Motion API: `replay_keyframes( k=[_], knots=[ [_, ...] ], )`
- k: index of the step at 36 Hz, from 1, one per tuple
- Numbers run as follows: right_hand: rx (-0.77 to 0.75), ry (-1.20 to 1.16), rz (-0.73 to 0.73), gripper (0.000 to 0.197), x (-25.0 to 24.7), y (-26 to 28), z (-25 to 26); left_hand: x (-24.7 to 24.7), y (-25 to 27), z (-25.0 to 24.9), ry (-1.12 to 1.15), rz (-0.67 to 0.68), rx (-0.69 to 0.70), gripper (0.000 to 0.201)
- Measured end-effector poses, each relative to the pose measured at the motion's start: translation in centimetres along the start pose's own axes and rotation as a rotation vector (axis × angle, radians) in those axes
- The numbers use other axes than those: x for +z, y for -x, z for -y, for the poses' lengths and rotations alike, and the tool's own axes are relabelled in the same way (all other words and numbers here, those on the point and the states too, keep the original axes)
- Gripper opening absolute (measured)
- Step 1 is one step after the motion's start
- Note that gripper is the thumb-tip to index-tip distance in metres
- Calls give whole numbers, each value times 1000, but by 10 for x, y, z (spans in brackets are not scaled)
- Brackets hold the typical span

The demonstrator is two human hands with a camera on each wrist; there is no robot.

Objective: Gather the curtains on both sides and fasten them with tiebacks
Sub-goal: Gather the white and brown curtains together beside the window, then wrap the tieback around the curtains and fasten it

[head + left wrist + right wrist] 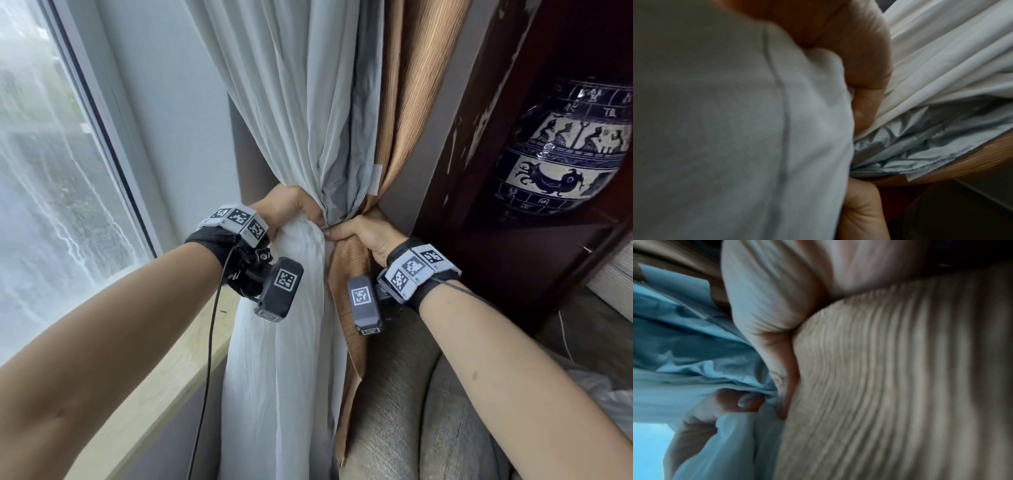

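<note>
Cinching one curtain bundle at its waist: our left hand (291, 209) grips the white sheer (291, 102), our right hand (366, 236) the tan drape (411, 102), keeping folds gathered for a tieback, none visible.

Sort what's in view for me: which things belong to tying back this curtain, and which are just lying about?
Part of the job:
white curtain, held by the left hand
brown curtain, held by the right hand

Just lying about:
blue and white vase
dark wooden cabinet
grey sofa
window
</note>
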State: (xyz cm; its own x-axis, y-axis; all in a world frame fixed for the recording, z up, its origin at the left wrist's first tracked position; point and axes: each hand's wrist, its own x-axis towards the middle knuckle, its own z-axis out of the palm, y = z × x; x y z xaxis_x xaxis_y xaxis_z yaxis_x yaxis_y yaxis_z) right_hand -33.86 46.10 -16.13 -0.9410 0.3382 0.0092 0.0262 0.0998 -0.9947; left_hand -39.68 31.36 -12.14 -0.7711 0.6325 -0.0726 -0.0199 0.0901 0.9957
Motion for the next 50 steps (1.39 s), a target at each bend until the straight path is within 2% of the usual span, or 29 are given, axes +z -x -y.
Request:
replay_keyframes(
  k=[5, 9, 11, 13, 16, 18, 22, 23, 25, 27, 30, 32, 34, 35, 37, 39, 41, 45, 47, 50],
  knots=[
    [15, 61, -2, 68, -2, 0, 1, -4, 5, 4, -27, 83, 69, 34],
    [26, 74, 111, 55, -11, 9, 6, -10, 13, 12, -50, 284, 32, 47],
    [36, 87, 173, 54, -17, 12, 8, -10, 16, 17, -43, 354, -17, 44],
    [55, 123, 249, 57, -22, 15, 9, -8, 19, 18, -51, 394, -50, 40],
    [94, 151, 353, 56, -26, 19, 13, -4, 17, 17, -102, 400, -15, 49],
    [91, 151, 334, 65, -27, 18, 12, -1, 15, 16, -108, 361, 5, 54],
    [39, 248, 225, 77, -18, 10, 6, -2, 9, 14, -83, 262, -21, 48],
    [41, 304, 189, 81, -14, 7, 6, -3, 9, 13, -84, 232, -20, 50],
    [56, 474, 114, 102, -10, 4, 9, -5, 10, 11, -92, 186, -30, 53],
    [95, 680, 105, 110, -9, 3, 18, -6, 11, 10, -109, 156, -19, 40],
    [167, 857, 157, 95, -12, 2, 30, -6, 15, 7, -107, 102, -5, 32],
    [162, 921, 170, 96, -9, 6, 35, -3, 17, 6, -116, 77, 42, 45],
    [125, 921, 175, 100, -5, 6, 29, 0, 18, 8, -92, 53, 99, 62],
    [110, 904, 168, 97, -4, 5, 25, 2, 19, 9, -79, 42, 135, 64],
    [70, 934, 170, 78, -2, 8, 21, 5, 19, 10, -67, 21, 188, 63],
    [15, 1006, 176, 63, -4, 10, 21, 8, 20, 12, -88, -24, 247, 71],
    [-15, 1037, 146, 52, -6, 13, 23, 9, 18, 14, -123, -57, 259, 80],
    [-96, 1071, 170, 42, 3, 16, 23, 10, 10, 18, -118, -123, 237, 86],
    [-127, 1038, 141, 40, 10, 16, 20, 10, 6, 19, -109, -197, 239, 93],
    [-223, 1017, 135, 40, 18, 20, 19, 10, 4, 23, -129, -349, 260, 95]
  ],
)
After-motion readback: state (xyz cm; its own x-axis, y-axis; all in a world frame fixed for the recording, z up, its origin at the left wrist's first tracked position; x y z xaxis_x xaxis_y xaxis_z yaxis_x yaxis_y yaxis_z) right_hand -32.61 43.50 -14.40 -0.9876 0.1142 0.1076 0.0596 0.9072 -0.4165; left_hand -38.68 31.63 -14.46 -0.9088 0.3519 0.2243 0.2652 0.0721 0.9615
